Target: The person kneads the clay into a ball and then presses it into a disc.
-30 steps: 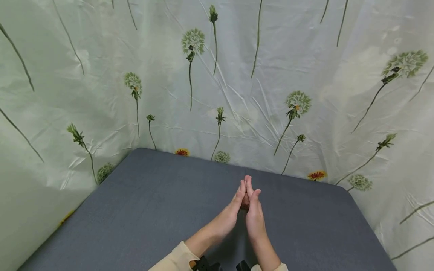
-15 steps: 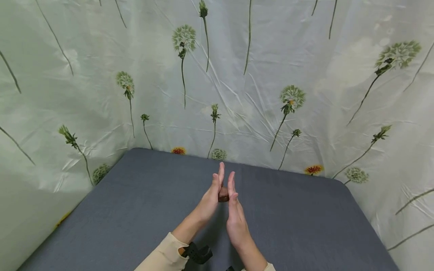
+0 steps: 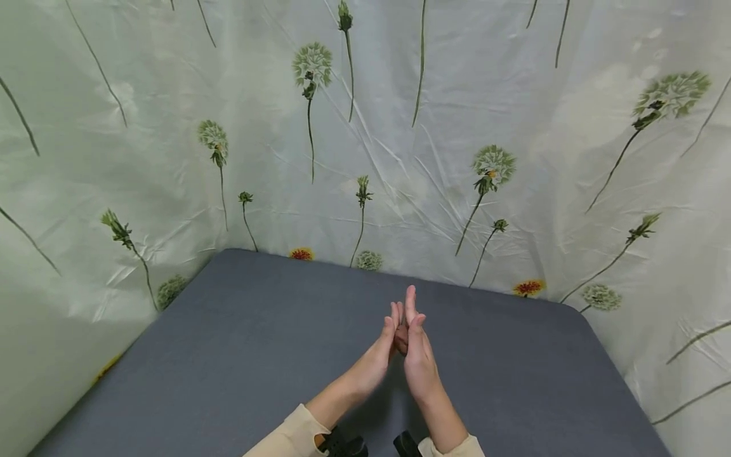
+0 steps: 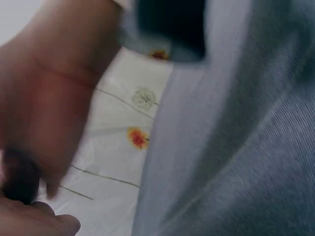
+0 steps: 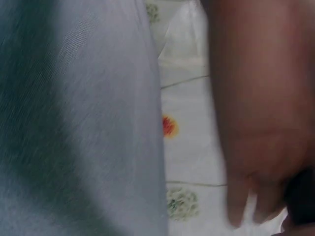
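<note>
We look down on a small brown lump (image 3: 401,341) caught between two upright palms, and that sideways squeeze is the relation that counts: the left hand (image 3: 368,367) presses from one side, the right hand (image 3: 421,367) from the other, so neither is nearer. Both have their fingers straight rather than curled — we see the lump held by flat pressure, not by a grip. The right fingertips reach a little further forward than the left ones. In the head view the lump looks slightly taller than wide, but the hands cover too much of it for us to be sure of its long axis. Hands and lump are raised above a grey table (image 3: 228,355), with a soft shadow below them. We also see pale sleeves (image 3: 294,435) and black straps (image 3: 345,443) at the wrists. Beyond the table hangs a pale, creased curtain (image 3: 259,95) printed with dandelions.
</note>
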Available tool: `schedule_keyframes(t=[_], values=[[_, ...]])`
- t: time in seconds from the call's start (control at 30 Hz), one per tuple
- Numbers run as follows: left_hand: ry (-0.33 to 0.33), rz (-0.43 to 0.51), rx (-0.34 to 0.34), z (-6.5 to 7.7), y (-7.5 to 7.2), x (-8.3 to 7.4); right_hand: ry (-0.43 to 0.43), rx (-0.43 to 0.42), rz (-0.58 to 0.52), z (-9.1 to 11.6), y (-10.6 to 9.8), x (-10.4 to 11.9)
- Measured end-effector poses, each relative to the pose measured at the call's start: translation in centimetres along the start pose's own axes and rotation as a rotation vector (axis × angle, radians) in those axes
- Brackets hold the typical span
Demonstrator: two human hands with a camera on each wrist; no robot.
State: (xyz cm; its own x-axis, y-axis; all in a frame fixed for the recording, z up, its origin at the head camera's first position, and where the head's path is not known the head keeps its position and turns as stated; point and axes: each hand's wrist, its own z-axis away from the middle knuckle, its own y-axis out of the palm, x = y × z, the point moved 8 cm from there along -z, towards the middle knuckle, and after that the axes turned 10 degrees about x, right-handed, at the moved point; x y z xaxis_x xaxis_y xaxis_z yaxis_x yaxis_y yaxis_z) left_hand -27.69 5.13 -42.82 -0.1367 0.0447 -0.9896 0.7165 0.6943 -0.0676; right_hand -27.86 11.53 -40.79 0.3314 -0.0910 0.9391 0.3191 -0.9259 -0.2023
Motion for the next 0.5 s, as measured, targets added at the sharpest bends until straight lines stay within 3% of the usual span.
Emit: schedule_keyframes(t=[0.23,0.5], values=[[-0.028,0.019,-0.053,0.6,-0.9,-0.5,0.017,-0.013,-0.039,-0.2,1.0,-2.0],[-0.001,0.017,-0.178,1.2,-4.1,-1.1,-0.002,0.028,-0.045,-0.1,3.8,-1.3]])
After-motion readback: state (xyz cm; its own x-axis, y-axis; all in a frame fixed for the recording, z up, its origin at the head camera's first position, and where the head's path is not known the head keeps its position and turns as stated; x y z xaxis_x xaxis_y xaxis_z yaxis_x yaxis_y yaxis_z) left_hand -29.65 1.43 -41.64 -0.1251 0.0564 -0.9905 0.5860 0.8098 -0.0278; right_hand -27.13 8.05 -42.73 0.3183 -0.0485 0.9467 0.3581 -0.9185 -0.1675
